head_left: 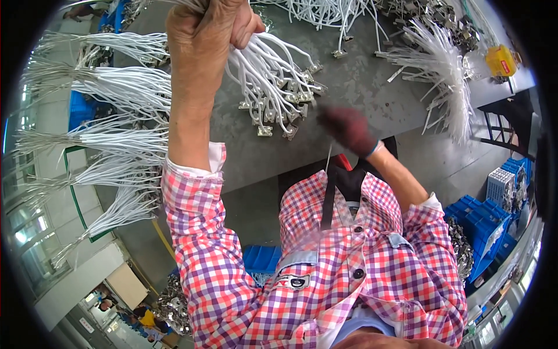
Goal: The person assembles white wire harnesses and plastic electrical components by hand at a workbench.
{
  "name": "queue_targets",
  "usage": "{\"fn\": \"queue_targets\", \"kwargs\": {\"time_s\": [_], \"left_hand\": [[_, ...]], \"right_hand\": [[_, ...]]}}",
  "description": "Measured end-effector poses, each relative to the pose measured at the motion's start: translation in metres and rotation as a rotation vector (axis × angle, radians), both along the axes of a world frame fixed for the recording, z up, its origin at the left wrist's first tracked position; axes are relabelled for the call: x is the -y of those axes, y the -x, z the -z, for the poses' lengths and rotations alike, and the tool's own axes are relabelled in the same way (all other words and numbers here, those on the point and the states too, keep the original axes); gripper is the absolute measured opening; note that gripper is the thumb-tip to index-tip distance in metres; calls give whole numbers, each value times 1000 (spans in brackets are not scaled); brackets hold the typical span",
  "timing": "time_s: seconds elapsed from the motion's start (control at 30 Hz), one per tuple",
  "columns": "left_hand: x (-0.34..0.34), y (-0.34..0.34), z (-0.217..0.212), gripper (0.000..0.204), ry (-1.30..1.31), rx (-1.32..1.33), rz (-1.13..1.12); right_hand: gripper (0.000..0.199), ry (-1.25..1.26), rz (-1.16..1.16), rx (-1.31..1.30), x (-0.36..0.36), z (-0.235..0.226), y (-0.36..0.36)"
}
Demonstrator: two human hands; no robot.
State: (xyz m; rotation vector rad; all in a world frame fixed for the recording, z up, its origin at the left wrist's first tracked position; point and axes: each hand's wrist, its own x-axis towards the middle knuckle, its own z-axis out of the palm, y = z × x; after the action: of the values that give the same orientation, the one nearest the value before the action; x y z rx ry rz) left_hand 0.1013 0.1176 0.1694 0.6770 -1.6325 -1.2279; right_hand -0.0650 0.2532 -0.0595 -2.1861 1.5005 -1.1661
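White cables [264,67] with metal clips [273,110] on their ends are gathered in my left grip [214,26], which is bare and closed around the bunch, fingers curled in against the palm. I can't make out any tie on this bunch; my own hand covers the middle of it. My right grip [347,129], in a dark red and black glove, is blurred, so I cannot tell how far it is open or whether it has hold of anything.

As I judge it, the gathering of this bunch is well along. Past my left forearm [195,110] lie several similar bunches [128,82], white lengths with thin grey ends, which look finished to me. What seems left is the loose cables [314,11] at the far side of the desk [250,160], near a heap of loose metal parts [450,20]. Clear plastic strips [450,87] lie off to my right.

The held bunch runs out from under my left grip, fanning down and to the right, with its clipped ends low over the desk or on it. My right grip is just beside those ends, apart from them as far as the blur lets me see.
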Motion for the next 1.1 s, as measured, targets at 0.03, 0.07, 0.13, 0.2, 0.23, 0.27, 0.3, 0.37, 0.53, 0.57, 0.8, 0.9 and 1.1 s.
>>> {"fn": "queue_targets", "kwargs": {"time_s": [0.03, 0.07, 0.13, 0.2, 0.23, 0.27, 0.3, 0.37, 0.53, 0.57, 0.8, 0.9, 1.1], "left_hand": [[0, 2, 0, 33, -3, -7, 5], [0, 4, -1, 33, -5, -9, 11], [0, 5, -2, 33, -46, -19, 11], [-1, 5, -3, 32, -85, -26, -4], [-3, 4, -3, 32, -68, -5, -8], [-2, 3, -4, 32, -55, 2, -8], [-3, 2, -4, 33, -41, 10, -9], [-4, 1, -3, 33, -287, -68, -27], [-1, 6, 1, 36, -85, 11, 97], [-1, 6, 2, 36, -75, 21, 86], [-4, 7, 5, 35, -49, 31, 47], [-3, 7, 7, 35, -72, 13, 44], [0, 11, 7, 34, -105, -1, 53]], "right_hand": [[30, -57, 5, -22, -5, -1, -8], [38, -227, -72, -222, -8, -2, -18], [47, -398, -149, -421, -10, -4, -29], [61, -397, -110, -545, -11, -5, -37], [61, -467, -159, -554, -12, -5, -38], [62, -529, -154, -553, -14, -5, -38], [63, -635, -166, -578, -15, -4, -36], [65, -498, -138, -482, -18, -2, -32], [65, -530, -182, -296, -20, 0, -20], [64, -453, -80, -207, -21, -1, -19], [60, -431, 42, -524, -11, 8, -10], [58, -497, 25, -541, -13, 18, -9], [58, -473, -52, -447, -8, 14, -3]]}}
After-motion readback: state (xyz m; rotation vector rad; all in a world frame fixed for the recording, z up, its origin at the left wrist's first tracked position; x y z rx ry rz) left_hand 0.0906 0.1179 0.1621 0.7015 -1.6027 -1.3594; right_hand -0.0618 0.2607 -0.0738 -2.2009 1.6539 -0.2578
